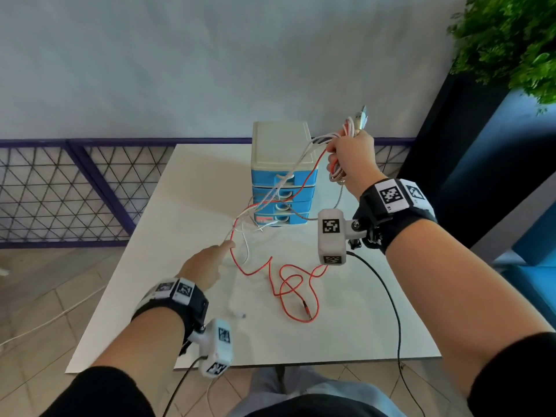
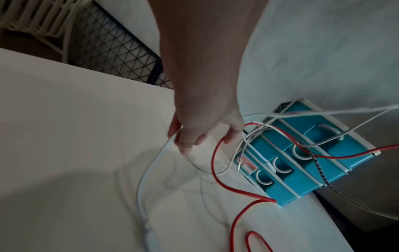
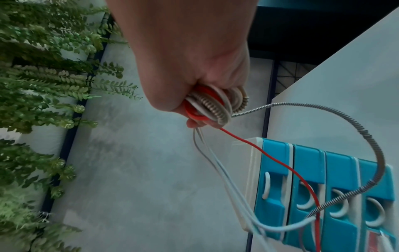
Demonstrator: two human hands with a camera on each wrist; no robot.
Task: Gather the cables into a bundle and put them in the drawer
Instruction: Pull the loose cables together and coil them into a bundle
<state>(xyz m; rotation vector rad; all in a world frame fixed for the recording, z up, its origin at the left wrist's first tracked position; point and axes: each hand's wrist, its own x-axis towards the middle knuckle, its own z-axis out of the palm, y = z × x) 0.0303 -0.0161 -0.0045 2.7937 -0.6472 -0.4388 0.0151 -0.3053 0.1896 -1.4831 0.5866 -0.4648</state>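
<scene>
My right hand is raised beside the drawer unit and grips a coiled bundle of cables: red, white and braided metal loops, with a plug sticking up above the fist. Loose strands hang from it across the blue drawer unit, whose drawers are all closed. The red cable trails in loops over the white table. My left hand is low over the table; in the left wrist view a white cable runs between its thumb and loosely curled fingers, and the red cable touches a fingertip.
The braided cable arcs down in front of the drawers. A dark partition and blue seat stand at the right under a green plant. A mesh railing runs behind the table. Another white cord lies on the floor.
</scene>
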